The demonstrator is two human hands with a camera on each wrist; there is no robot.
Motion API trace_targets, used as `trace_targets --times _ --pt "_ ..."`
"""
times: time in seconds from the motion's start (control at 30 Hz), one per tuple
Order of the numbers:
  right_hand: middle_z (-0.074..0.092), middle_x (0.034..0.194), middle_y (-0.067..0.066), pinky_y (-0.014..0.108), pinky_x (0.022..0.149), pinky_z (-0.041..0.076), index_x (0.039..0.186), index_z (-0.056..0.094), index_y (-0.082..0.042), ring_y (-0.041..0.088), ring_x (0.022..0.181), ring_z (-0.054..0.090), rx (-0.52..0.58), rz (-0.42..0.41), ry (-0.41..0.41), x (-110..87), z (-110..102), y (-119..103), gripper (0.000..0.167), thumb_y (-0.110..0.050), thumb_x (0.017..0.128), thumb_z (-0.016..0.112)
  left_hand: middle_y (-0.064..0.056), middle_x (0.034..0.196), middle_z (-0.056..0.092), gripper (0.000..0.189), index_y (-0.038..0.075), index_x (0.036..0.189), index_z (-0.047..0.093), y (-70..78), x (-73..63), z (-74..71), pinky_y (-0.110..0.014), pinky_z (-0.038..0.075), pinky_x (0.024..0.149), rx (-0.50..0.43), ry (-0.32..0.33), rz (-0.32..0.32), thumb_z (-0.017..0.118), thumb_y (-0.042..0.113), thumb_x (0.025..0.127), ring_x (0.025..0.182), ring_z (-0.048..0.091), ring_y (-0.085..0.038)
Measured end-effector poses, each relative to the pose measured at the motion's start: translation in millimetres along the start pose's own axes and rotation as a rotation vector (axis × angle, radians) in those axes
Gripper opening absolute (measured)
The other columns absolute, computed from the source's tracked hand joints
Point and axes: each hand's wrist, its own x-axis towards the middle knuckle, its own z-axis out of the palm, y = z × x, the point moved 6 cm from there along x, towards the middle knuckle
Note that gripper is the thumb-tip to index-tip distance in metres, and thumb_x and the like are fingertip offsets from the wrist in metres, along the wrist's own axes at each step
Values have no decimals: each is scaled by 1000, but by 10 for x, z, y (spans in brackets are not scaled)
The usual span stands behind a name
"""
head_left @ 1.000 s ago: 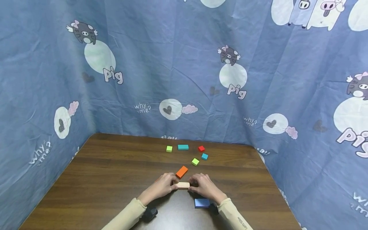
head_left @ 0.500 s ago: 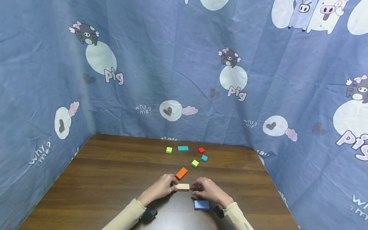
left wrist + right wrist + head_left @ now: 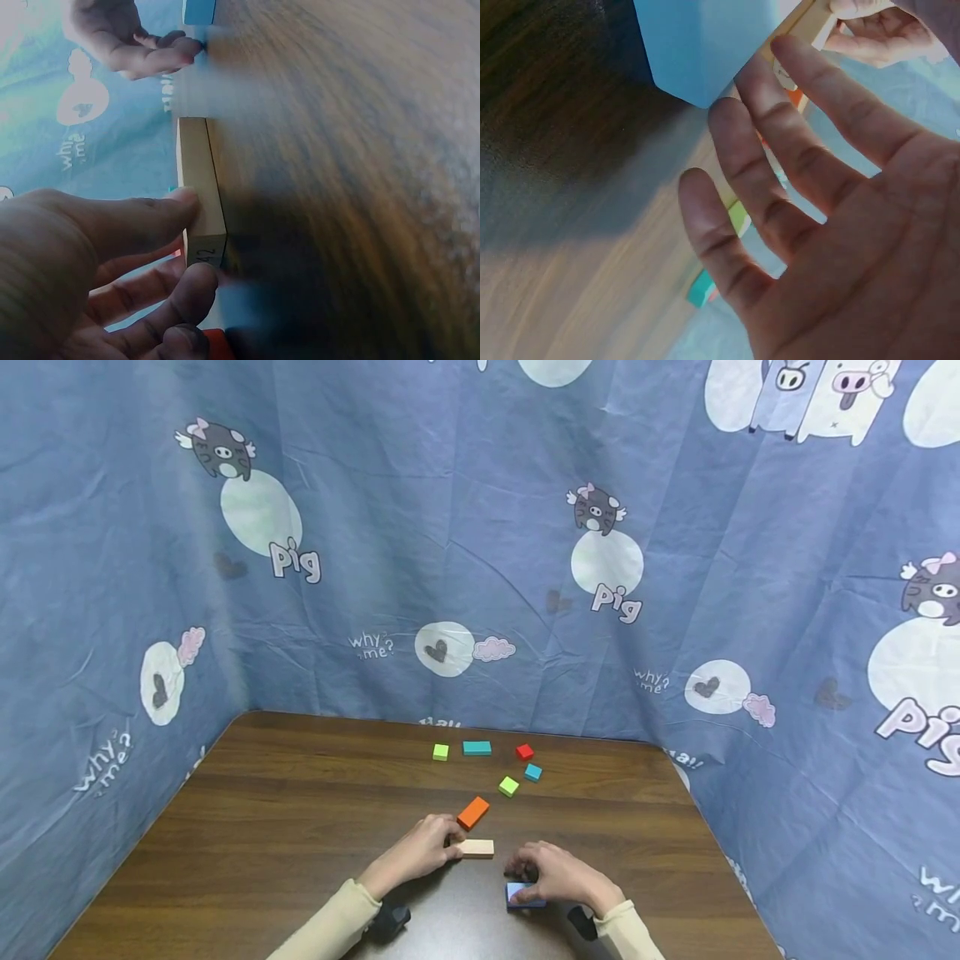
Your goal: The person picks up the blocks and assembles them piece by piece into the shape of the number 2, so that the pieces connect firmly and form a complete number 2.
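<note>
My left hand pinches the left end of a pale wooden block lying on the table. In the left wrist view its thumb presses one face of that block, with other fingers at the near end. My right hand is over a blue rectangular block, partly covering it. Seen from the right wrist, the fingers are extended and spread beside the blue block's corner; the thumb is out of that view. An orange block lies just beyond the wooden one.
Farther back on the brown table sit two lime blocks, a teal block, a red block and a small blue block. A blue patterned curtain hangs behind the table and along its sides.
My right hand has let go of the wooden block's right end and moved right and nearer to me, over the blue block. The left hand stays at the wooden block.
</note>
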Motion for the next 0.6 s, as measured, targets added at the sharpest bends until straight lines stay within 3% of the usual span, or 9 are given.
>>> trace_targets --times 0.23,0.6 --pt "62 97 -10 25 77 44 102 67 -20 4 88 53 -80 6 -5 -56 15 -24 36 -38 73 82 4 88 66 11 11 89 72 -10 2 4 -33 47 72 13 -5 -9 76 15 80 80 58 -12" --pt "58 89 -16 21 72 43 94 64 -21 0 81 53 -38 16 18 -46 68 4 28 -29 74 82 1 88 67 12 8 88 72 33 -9 -22 -35 48 74 15 21 -2 77 14 79 82 61 -16"
